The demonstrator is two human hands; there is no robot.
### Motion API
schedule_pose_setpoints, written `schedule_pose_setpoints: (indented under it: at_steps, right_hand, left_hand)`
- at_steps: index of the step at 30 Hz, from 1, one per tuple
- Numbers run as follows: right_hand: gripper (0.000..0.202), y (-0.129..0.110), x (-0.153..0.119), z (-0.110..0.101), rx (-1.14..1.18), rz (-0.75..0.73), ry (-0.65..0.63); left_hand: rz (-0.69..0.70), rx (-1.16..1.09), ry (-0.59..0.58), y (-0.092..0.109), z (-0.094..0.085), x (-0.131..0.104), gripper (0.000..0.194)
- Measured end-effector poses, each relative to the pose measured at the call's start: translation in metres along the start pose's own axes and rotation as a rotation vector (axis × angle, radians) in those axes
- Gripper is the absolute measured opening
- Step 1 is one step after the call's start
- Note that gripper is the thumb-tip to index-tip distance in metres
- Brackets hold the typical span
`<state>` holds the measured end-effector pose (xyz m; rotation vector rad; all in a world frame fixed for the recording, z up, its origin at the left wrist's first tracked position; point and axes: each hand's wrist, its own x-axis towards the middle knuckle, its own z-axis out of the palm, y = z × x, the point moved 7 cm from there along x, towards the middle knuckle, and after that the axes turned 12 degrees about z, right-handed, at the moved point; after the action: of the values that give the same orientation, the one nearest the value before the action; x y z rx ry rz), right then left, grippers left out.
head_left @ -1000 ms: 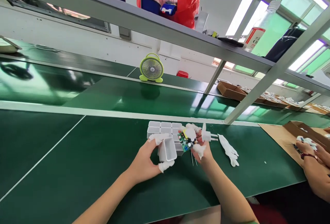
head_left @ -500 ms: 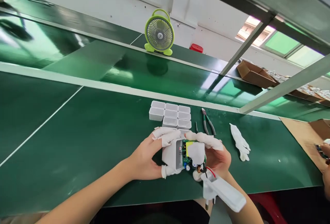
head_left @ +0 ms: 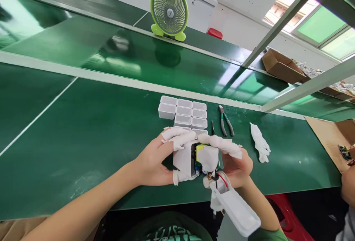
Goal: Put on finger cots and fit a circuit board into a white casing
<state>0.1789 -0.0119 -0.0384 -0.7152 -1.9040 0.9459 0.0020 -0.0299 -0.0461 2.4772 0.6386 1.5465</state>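
Observation:
My left hand (head_left: pixel 163 161), with white covers on its fingertips, is closed around a white plastic box-shaped housing (head_left: pixel 183 161) whose open side faces right. From the right, my right hand (head_left: pixel 234 157), its fingers covered likewise, grips a circuit board (head_left: pixel 198 154) with a yellow part and a white pad on it. The board's left part sits inside the housing's opening. Red and black wires (head_left: pixel 222 179) run from the board to a white plastic end cap with plug pins (head_left: pixel 237 209), which hangs below my right hand.
Several white open boxes (head_left: pixel 183 111) stand in rows beyond my hands. Pliers (head_left: pixel 226 120), a small dark-tipped tool (head_left: pixel 213 128) and a white glove (head_left: pixel 259 143) lie to their right. At the far right, another person's hand (head_left: pixel 348 185) is beside a cardboard box (head_left: pixel 327 137). A green fan (head_left: pixel 169 9) stands behind.
The circuit board has moved left, deeper into the housing, and the gap between them is smaller. The camera view has shifted, and the other person's hand has moved slightly.

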Motion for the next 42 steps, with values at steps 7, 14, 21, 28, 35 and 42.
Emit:
schedule_pose_setpoints:
  at_steps: [7, 14, 21, 28, 35, 42]
  right_hand:
    - [0.084, -0.005, 0.003, 0.001, -0.009, -0.026, -0.014]
    - [0.085, -0.003, 0.001, -0.001, -0.040, -0.020, 0.005]
    - [0.090, -0.022, 0.009, 0.006, -0.253, -0.160, -0.028]
    - [0.068, -0.024, 0.015, 0.008, -0.275, -0.132, -0.146]
    - [0.046, -0.034, -0.010, 0.003, -0.272, 0.001, -0.140]
    - [0.031, 0.013, -0.091, 0.026, -0.431, 0.325, 0.294]
  left_hand:
    - [0.038, -0.008, -0.007, 0.002, -0.001, 0.002, 0.069]
    - [0.011, -0.003, -0.006, 0.000, 0.000, 0.001, 0.070]
    - [0.021, -0.037, -0.030, -0.001, 0.002, -0.001, 0.068]
    - [-0.137, -0.446, 0.000, -0.010, 0.017, -0.014, 0.078]
    - [-0.354, -0.965, -0.228, 0.000, 0.049, -0.024, 0.096]
    - [-0.303, -0.350, -0.362, -0.019, 0.013, -0.011, 0.068]
